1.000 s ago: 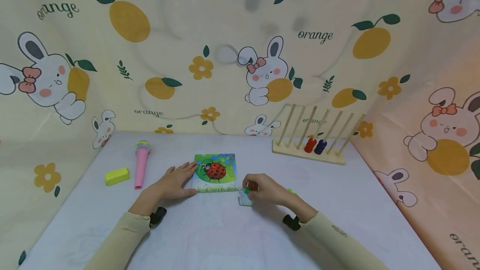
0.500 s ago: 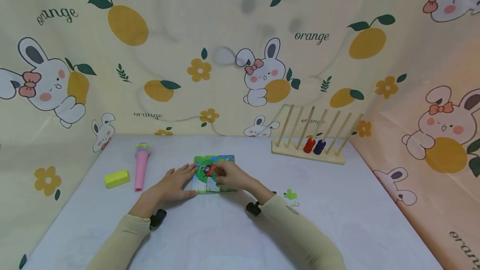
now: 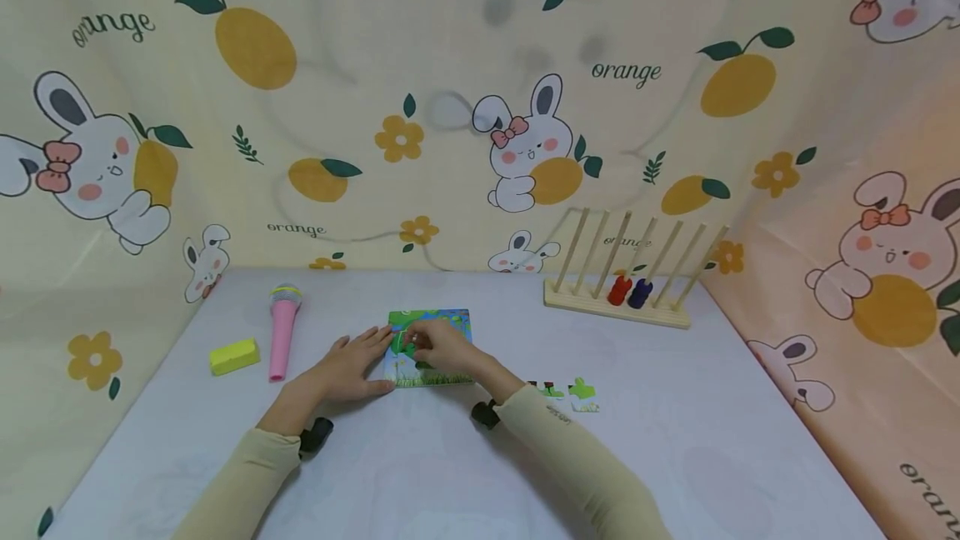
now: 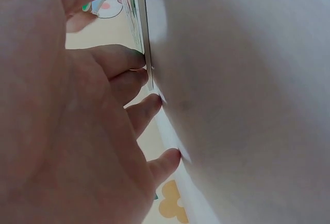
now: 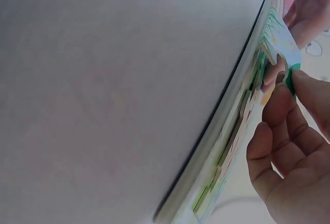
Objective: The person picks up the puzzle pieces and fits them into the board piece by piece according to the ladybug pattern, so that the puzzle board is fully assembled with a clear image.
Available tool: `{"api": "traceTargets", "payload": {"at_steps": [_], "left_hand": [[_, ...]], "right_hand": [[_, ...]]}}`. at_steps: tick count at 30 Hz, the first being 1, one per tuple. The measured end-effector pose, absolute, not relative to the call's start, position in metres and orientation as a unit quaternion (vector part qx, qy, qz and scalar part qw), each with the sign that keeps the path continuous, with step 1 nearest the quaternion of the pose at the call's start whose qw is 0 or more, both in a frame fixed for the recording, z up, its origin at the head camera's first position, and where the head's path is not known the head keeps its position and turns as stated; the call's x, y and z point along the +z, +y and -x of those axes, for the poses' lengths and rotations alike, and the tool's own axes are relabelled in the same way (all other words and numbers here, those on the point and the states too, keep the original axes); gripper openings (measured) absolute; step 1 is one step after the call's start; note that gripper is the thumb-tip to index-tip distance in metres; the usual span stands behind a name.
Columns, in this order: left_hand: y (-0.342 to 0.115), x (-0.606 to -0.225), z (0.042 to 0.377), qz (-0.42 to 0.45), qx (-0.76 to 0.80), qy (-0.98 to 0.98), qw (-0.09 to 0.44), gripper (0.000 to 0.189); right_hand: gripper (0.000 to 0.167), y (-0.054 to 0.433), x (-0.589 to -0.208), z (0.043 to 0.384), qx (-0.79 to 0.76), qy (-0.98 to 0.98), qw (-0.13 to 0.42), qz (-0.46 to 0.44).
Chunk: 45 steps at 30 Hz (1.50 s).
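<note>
A square puzzle board [image 3: 431, 379] with a green and blue picture and grass along its near edge lies on the table. My left hand [image 3: 352, 367] rests at its left side, fingers spread and touching the edge. Over the board, my right hand [image 3: 447, 346] pinches a puzzle piece [image 5: 282, 38] between thumb and forefinger. That piece is pale blue with green and stands tilted above the board in the right wrist view. Much of the board's middle is hidden behind my right hand. In the left wrist view, my fingertips [image 4: 131, 59] meet the board's thin side.
Loose puzzle pieces [image 3: 582, 390] lie right of the board, partly behind my right sleeve. A pink toy microphone [image 3: 281, 336] and a yellow block [image 3: 234, 357] are at the left. A wooden peg rack [image 3: 615, 307] with red and blue beads stands at the back right.
My right hand has moved left from beside the board to over it, carrying the puzzle piece, then slightly further left. My left hand has stayed at the board's edge.
</note>
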State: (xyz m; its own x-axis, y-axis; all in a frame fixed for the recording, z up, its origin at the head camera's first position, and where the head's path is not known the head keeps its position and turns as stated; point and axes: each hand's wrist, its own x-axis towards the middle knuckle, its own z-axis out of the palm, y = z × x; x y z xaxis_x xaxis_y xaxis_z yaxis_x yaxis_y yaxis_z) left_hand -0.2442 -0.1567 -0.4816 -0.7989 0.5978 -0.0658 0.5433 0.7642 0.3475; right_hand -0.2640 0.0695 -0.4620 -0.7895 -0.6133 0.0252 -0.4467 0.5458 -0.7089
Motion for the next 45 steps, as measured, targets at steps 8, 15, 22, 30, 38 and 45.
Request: {"api": "traceTargets", "payload": {"at_steps": [8,15,22,30,38,45], "left_hand": [[-0.157,-0.483,0.244,-0.300,0.163,0.935,0.093,0.088],[-0.158,-0.485,0.244,-0.301,0.164,0.935,0.092,0.088],[-0.159,-0.485,0.245,-0.297,0.162,0.936,0.092,0.087],[-0.157,-0.484,0.245,-0.300,0.162,0.936,0.091,0.088],[-0.156,-0.482,0.245,-0.304,0.161,0.935,0.085,0.087],[-0.156,-0.482,0.244,-0.305,0.161,0.935,0.085,0.087]], "right_hand": [[0.019,0.063,-0.465,0.263,-0.370,0.873,0.106,0.299],[0.028,0.058,-0.465,0.261,-0.322,0.895,0.091,0.294],[0.041,0.051,-0.463,0.255,-0.263,0.918,0.063,0.289],[0.044,0.052,-0.462,0.251,-0.218,0.931,0.063,0.287],[0.048,0.053,-0.461,0.252,-0.200,0.932,0.073,0.292],[0.047,0.051,-0.465,0.254,-0.203,0.934,0.080,0.282]]}}
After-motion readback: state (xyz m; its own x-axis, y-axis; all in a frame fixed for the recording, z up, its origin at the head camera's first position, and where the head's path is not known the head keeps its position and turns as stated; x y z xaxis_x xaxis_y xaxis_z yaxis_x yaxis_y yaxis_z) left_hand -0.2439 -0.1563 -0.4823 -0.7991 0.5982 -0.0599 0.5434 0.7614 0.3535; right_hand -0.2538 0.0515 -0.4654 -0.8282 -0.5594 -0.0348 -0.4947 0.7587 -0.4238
